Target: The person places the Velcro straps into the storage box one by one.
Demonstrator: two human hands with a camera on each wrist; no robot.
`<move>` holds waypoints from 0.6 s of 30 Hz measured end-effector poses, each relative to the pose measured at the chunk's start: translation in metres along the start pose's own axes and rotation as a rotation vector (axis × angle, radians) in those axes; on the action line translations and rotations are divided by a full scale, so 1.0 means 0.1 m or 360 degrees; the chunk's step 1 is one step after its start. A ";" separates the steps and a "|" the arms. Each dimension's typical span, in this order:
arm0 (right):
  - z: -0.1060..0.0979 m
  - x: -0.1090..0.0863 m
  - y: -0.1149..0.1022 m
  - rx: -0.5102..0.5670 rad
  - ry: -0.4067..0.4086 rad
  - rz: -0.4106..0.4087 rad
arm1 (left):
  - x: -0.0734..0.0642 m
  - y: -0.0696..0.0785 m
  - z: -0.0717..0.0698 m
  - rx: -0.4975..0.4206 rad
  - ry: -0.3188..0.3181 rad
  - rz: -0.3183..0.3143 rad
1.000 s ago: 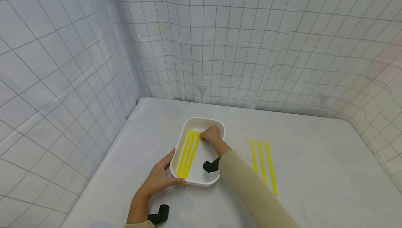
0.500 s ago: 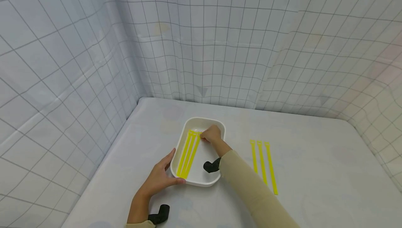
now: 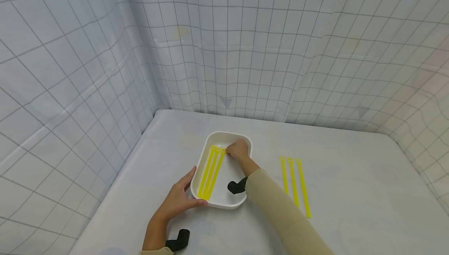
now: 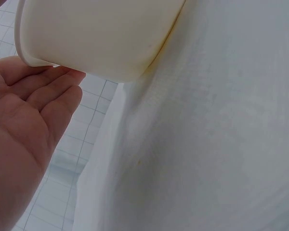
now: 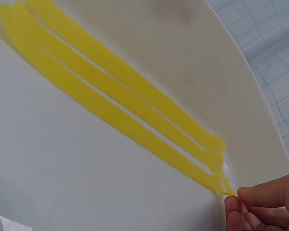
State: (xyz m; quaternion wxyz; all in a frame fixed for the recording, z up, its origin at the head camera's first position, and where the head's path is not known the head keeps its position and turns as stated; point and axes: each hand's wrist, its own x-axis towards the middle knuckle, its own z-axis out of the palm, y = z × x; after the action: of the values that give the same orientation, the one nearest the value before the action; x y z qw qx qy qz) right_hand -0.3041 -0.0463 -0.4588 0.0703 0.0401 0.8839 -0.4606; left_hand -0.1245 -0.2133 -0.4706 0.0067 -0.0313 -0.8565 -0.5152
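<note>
In the head view a white tray [image 3: 227, 207] stands on the table. Three flat yellow cable straps [image 3: 212, 171] with slotted heads lie lengthwise along its left side. My right hand [image 3: 239, 149] reaches into the tray's far end. Thumb and fingertips there pinch the head tip of the rightmost strap [image 5: 135, 137], clear in the right wrist view. At the tray's near left corner my left hand [image 3: 179, 196] holds it, thumb on the near rim and fingers against the left side. The left wrist view shows those fingers [image 4: 62, 91] against the tray's outer wall [image 4: 96, 38].
Three more yellow straps [image 3: 294, 185] lie side by side on the white table [image 3: 350, 177], right of the tray; my right sleeve [image 3: 280, 208] partly covers them. Black wrist mounts [image 3: 237, 185] sit at both wrists. White gridded curtains [image 3: 245, 52] enclose the table's back and sides.
My right hand has shifted slightly to the right, and the head of the pinched strap has moved with it, a little apart from its neighbour. The left hand and tray stay nearly still.
</note>
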 end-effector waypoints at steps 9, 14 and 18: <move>0.00 -0.03 0.03 0.0045 0.0006 -0.0015 | -0.02 0.00 0.02 -0.0013 -0.0002 0.0007; 0.02 0.05 0.06 0.0051 -0.0052 -0.0007 | -0.02 0.01 0.02 0.0002 -0.0011 0.0007; 0.08 0.19 0.15 0.0128 -0.0099 -0.0124 | -0.01 0.01 0.01 -0.0011 -0.0007 0.0037</move>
State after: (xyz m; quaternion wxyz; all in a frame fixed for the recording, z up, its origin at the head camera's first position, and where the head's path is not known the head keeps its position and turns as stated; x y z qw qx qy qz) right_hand -0.3201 -0.0441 -0.4788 0.0783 -0.0059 0.8630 -0.4991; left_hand -0.1239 -0.2122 -0.4702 0.0107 -0.0425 -0.8544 -0.5178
